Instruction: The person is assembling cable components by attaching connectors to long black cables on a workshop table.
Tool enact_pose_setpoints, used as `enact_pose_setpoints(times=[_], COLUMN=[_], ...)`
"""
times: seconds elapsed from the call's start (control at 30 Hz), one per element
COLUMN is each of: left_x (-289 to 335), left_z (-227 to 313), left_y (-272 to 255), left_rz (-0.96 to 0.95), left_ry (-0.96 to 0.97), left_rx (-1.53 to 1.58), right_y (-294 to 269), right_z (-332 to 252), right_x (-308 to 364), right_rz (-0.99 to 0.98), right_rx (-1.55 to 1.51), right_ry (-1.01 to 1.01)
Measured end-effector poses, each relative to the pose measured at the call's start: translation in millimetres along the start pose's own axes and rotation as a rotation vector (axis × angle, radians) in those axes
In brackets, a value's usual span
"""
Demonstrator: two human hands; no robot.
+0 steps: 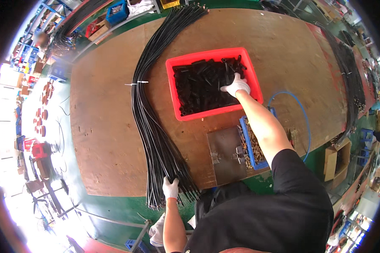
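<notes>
Presently, your right grip [238, 85] is inside the red bin [172, 84], toward its right side, white-gloved and lowered on the black tubes [202, 80], with the thumb apart from the fingers; whether it pinches a tube, I cannot tell. Your left grip [170, 188] touches the black cables [145, 105] at their near ends; I cannot tell if it is closed around one or only lies on them.

The cables make one long bundle at the left of the bin, along the counter [105, 114], with a white tie [137, 83] around it and the near ends fanned out beyond the near edge.

As I judge, the work is at the picking from the bin. Plenty of tubes are there and many ends lie loose, so much seems to be left; what is done on the ends is too small to tell.

Farther out, a blue tray [248, 143] with small parts [258, 151] lies beside a dark plate [226, 154], and neither grip touches them.
</notes>
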State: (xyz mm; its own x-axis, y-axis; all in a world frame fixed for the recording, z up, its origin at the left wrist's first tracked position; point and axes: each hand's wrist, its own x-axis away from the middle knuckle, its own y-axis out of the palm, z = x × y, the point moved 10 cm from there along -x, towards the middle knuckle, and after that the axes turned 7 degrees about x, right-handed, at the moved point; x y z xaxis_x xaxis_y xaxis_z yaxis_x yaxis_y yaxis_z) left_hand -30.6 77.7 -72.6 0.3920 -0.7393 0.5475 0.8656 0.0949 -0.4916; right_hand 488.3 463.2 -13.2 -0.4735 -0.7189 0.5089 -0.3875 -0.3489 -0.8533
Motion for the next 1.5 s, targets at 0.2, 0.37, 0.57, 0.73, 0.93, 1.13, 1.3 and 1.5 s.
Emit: enact_pose_setpoints(times=[0.2,0.37,0.57,0.73,0.93,1.13,1.3,1.5], left_x=[-4.7,-12.1,-22.7,-19.3,-25.3,-9.4,24.5,45.8], left_z=[-23.7,-10.8,-27.8,-30.2,-33.2,-29.2,11.0,49.3], left_y=[2.7,6.1,2.3,-2.8,1.3,-17.3,-3.6,17.7], left_rz=[0.019,0.014,-0.008,0.0,-0.053,0.005,-0.195,-0.536], left_ry=[-0.058,0.035,-0.024,-0.021,0.033,-0.093,-0.26,-0.371], left_rx=[0.024,-0.054,0.021,0.016,0.039,0.047,0.392,0.823], right_y=[-3.0,-4.0,1.7,-44.5,-41.0,-49.0,-46.6,38.3], right_z=[-38.2,-51.5,-61.7,-59.3,-27.8,-22.6,-29.2,-32.2], right_x=[20.2,23.6,18.3,35.8,2.0,37.7,127.1,251.2], right_rz=[0.023,0.082,0.03,0.332,-0.23,-0.266,-0.51,-0.871], right_rx=[0.198,0.051,-0.113,-0.577,-1.373,-1.337,-1.444,-1.33], right_ry=[-0.294,-0.509,-0.673,-0.801,-0.548,-0.607,-0.647,-0.594])
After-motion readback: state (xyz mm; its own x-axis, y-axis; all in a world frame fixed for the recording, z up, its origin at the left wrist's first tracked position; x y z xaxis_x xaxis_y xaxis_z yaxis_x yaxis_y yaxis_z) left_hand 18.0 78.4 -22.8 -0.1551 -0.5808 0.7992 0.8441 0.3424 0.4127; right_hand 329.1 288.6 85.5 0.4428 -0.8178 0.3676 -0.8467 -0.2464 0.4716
